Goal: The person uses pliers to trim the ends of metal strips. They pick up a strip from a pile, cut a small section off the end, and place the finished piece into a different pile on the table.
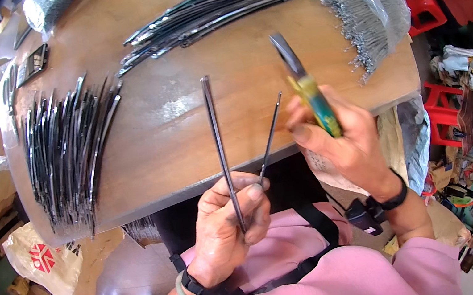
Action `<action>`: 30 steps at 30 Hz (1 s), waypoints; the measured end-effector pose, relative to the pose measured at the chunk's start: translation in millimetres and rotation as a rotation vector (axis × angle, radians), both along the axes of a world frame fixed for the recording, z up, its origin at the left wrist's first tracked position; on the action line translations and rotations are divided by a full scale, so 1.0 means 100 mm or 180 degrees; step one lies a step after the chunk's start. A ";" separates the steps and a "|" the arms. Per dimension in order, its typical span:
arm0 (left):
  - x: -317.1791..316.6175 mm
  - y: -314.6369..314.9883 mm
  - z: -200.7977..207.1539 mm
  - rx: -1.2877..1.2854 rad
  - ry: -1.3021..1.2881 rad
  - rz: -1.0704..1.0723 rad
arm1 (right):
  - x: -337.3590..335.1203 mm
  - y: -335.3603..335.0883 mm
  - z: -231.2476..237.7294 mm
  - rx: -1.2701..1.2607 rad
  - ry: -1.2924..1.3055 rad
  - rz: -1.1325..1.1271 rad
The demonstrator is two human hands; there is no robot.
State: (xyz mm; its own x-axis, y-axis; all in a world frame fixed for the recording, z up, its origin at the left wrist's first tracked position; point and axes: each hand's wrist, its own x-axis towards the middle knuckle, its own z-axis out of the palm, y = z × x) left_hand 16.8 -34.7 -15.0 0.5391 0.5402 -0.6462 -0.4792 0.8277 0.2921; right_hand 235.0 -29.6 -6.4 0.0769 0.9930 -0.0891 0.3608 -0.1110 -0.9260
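Note:
My left hand (232,214) is closed near the table's front edge, its thumb pressed against the fingers. It grips a long dark metal strip (219,144) that stands nearly upright in the view, and a shorter, thinner dark rod (271,129) slants up to the right from the same fingers. To the right, my right hand (341,136) is wrapped round the green and yellow handle of a pair of pliers (311,91). The pliers' metal jaws point up and away, apart from the strips; they are slightly blurred, so whether they are parted is unclear.
Dark strips lie in a pile (72,156) at the table's left and another pile (202,16) at the back. A bundle of thin grey wires (363,23), partly in clear plastic, rests at the right. A calculator-like device (32,65) sits far left. Red stools (420,1) stand beyond the wooden table (174,151).

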 end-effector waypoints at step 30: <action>-0.65 0.43 0.12 0.2216 0.2401 0.0116 | 0.46 0.00 0.20 0.0884 -0.1137 0.1432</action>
State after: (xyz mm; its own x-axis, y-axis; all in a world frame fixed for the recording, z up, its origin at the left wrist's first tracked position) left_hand -48.0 8.3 -3.0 0.0982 0.9327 -0.3469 0.0064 0.3480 0.9375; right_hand 281.4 -29.4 14.0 -0.3757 0.9175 0.1302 0.6082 0.3502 -0.7124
